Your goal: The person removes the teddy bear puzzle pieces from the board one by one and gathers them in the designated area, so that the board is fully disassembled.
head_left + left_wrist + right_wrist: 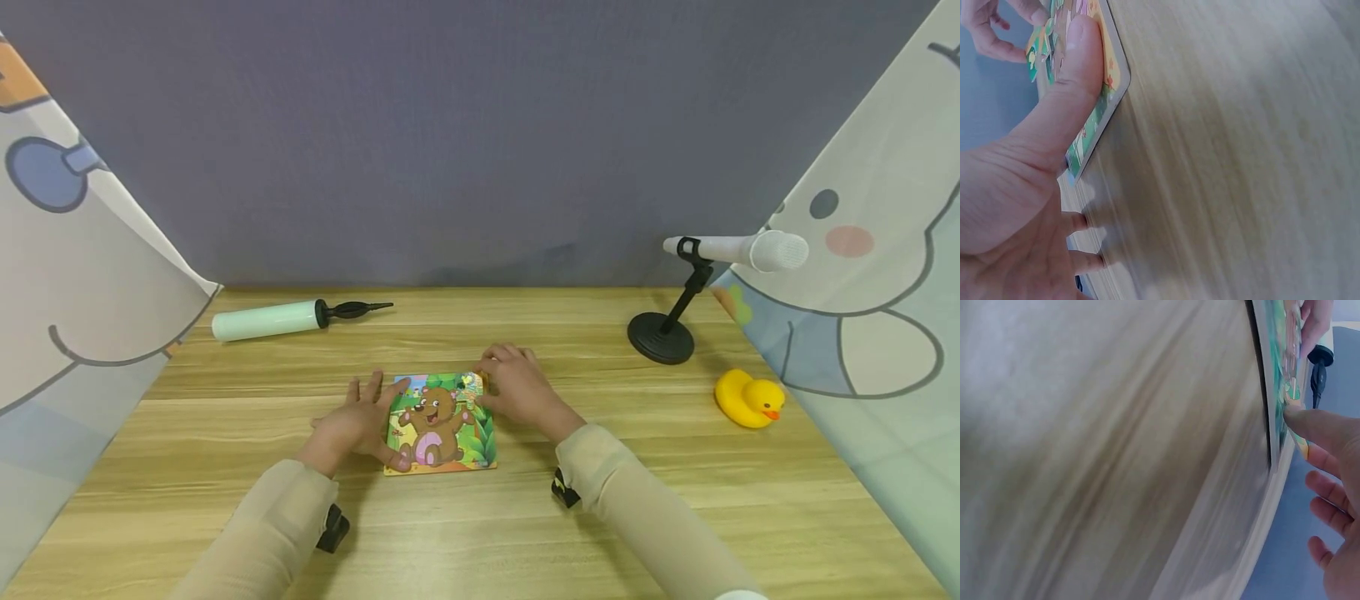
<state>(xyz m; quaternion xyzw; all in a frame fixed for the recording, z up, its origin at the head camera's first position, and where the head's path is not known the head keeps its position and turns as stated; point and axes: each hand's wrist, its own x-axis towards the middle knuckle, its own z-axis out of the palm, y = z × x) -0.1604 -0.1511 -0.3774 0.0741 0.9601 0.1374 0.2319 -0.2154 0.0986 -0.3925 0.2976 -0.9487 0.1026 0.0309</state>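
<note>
A jigsaw puzzle (435,429) with a brown bear picture lies flat on the table. My left hand (358,425) is spread at its left side, the thumb resting on the lower left part and the index finger at the upper left corner. The other left fingers touch the tabletop, as the left wrist view shows. At the top right corner, my right hand (517,385) pinches a puzzle piece (1299,442) between thumb and index finger. This piece is tilted up from the board. The remaining right fingers are bent loosely and hold nothing.
A pale green hand pump (266,321) with a black nozzle lies at the back left. Back right stands a white microphone (738,248) on a black stand (662,337). A yellow rubber duck (746,400) sits near the right edge. Fabric walls enclose the table (465,542).
</note>
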